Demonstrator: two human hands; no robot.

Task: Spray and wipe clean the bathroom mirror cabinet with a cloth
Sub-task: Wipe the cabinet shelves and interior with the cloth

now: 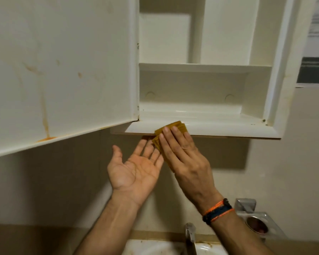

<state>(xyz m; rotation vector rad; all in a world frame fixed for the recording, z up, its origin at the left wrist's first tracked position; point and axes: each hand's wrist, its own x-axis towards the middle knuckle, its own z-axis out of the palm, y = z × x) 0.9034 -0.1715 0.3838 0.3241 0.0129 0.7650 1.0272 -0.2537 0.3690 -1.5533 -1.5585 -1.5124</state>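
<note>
Yellow cloth (175, 128) lying pressed flat against the front bottom lip of the open cabinet (206, 128), under the right hand (184, 153), fingers stretched out over it. Left hand (134, 170) hovering just below the lip, palm up, spread wide, holding nothing. Door (59, 70) showing orange streaks.

cloth (175, 128) mostly hidden under right hand (184, 155), sink (155, 247) cropped

Bare forearms; orange-navy braided bracelets (218, 211), right wrist.
</note>
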